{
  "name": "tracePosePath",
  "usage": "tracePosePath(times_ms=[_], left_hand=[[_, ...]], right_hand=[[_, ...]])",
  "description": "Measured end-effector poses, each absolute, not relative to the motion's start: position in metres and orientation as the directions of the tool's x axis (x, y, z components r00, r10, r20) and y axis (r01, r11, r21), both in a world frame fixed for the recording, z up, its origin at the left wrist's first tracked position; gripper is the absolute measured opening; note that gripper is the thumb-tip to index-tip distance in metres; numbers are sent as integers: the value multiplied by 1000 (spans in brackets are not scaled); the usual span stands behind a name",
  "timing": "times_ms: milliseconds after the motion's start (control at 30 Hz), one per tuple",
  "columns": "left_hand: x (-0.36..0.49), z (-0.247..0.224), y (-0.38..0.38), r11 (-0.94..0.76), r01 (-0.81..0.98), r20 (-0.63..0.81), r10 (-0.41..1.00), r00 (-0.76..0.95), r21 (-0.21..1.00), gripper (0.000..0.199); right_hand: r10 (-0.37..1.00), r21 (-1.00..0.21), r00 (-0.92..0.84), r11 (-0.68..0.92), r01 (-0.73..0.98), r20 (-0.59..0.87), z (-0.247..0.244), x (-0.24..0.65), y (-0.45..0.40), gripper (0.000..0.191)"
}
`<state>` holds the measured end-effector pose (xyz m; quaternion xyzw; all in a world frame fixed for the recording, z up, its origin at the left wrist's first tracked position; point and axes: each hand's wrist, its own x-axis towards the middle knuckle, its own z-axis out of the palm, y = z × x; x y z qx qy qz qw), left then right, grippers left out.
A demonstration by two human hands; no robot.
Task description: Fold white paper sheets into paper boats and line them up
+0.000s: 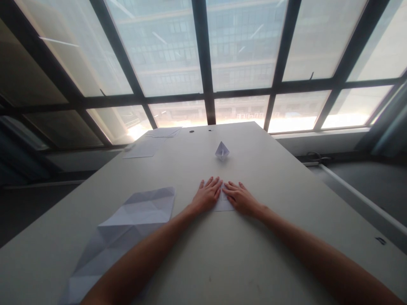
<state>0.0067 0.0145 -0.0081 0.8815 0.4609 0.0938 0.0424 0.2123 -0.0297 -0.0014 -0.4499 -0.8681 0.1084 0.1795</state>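
A small folded sheet of white paper [224, 206] lies flat on the table in front of me. My left hand [207, 195] rests flat on its left side, fingers stretched forward. On its right side my right hand [241, 197] lies flat too, with its fingertips close to those of the left. Both hands cover much of the paper, so its full folded shape is hidden. Just beyond my fingertips stands a folded paper figure [222, 151] with a pointed top.
The white table [280, 254] reaches to the windows. At left, partly under my left forearm, lies a large creased paper sheet [140, 209]. Several flat paper sheets [141, 148] are at the far left. A small dark item [380, 240] sits near the right edge.
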Motion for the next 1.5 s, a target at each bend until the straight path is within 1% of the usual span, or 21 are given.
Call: tracePosePath(times_ms=[133, 233, 300, 367, 500, 567, 633, 733, 867, 933, 1000, 1067, 1133, 1200, 1300, 1333, 1400, 1500], left_hand=[[8, -6, 15, -562, 803, 169, 827, 537, 197, 45], [8, -5, 15, -532, 823, 196, 845, 498, 200, 41], [7, -5, 16, -482, 857, 216, 870, 443, 185, 41], [7, -8, 17, -408, 898, 243, 900, 363, 168, 43], [5, -14, 19, -270, 951, 293, 931, 218, 153, 55], [5, -15, 20, -248, 955, 306, 933, 189, 164, 60], [5, -15, 21, -261, 944, 314, 930, 191, 199, 62], [3, -13, 23, -355, 884, 350, 904, 243, 304, 62], [1, -8, 22, -477, 744, 440, 856, 271, 468, 72], [2, -5, 20, -496, 703, 457, 848, 267, 510, 76], [4, -2, 18, -523, 675, 465, 837, 289, 521, 78], [7, 0, 17, -571, 631, 463, 814, 351, 525, 81], [9, 0, 17, -636, 567, 446, 772, 453, 524, 82], [11, -1, 16, -705, 509, 405, 704, 583, 493, 72], [12, 0, 13, -787, 484, 283, 598, 750, 382, 53], [13, 1, 12, -800, 491, 239, 580, 778, 343, 50], [14, 3, 9, -807, 517, 178, 575, 799, 287, 51], [14, 6, 6, -797, 545, 130, 588, 798, 259, 51]], right_hand=[[781, -338, -584, 623, 706, 221, 2, 213, -31, 46], [804, -299, -550, 595, 746, 227, 2, 214, -31, 43], [818, -270, -525, 574, 773, 235, 3, 214, -30, 38], [829, -252, -504, 555, 793, 241, 3, 215, -29, 34], [858, -244, -445, 503, 829, 258, 4, 218, -27, 32], [870, -250, -412, 476, 843, 269, 4, 220, -25, 32], [877, -267, -393, 462, 846, 276, 4, 222, -23, 32], [871, -301, -412, 482, 823, 268, 4, 227, -20, 28], [864, -315, -431, 498, 808, 261, 2, 231, -18, 26], [867, -314, -423, 492, 812, 264, 1, 231, -18, 25], [868, -313, -417, 489, 814, 270, 1, 231, -18, 25], [867, -312, -415, 489, 814, 276, 1, 230, -18, 25], [866, -312, -415, 491, 813, 280, 0, 230, -18, 25], [867, -314, -410, 489, 814, 284, -1, 230, -18, 26], [870, -318, -399, 480, 817, 288, -3, 231, -17, 27], [871, -319, -396, 478, 818, 290, -4, 231, -16, 27], [872, -316, -394, 476, 821, 291, -4, 230, -16, 29], [877, -314, -387, 467, 827, 285, -4, 230, -17, 28]])
